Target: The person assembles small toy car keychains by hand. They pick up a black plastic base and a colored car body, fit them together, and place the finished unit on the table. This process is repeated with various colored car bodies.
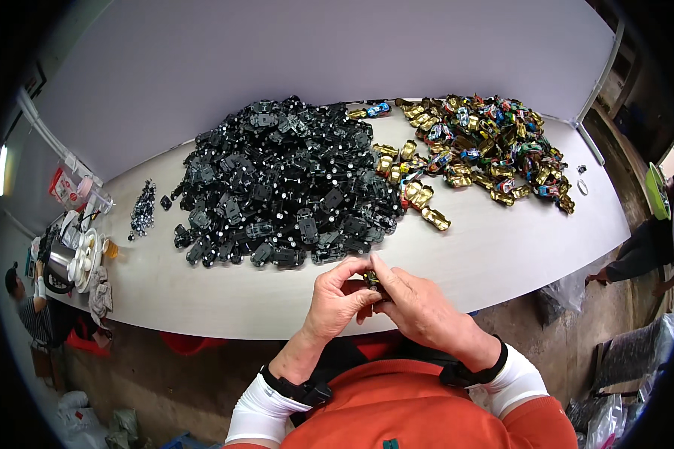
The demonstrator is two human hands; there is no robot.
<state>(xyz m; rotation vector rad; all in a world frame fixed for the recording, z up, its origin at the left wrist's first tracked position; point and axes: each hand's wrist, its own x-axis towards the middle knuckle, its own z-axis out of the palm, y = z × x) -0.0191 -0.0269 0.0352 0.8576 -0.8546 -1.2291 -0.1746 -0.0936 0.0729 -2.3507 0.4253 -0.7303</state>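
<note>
My left hand (334, 301) and my right hand (421, 305) meet over the table's front edge, fingers closed round a small toy car (371, 279). It is dark with some yellow, and most of it is hidden behind the fingers. Just beyond the hands spreads a big heap of black toy car chassis (277, 179), with small wheels showing. To its right lies a heap of toy car body shells (494, 142), gold and mixed colours. One gold shell (435, 218) rests at that heap's near edge.
On the white table (225, 299), small shiny parts (142, 211) lie at left. A tray of cups (88, 260), a kettle (58, 262) and a cloth (100, 298) stand at the left end. A grey panel (352, 52) closes the back. People are at far left and right.
</note>
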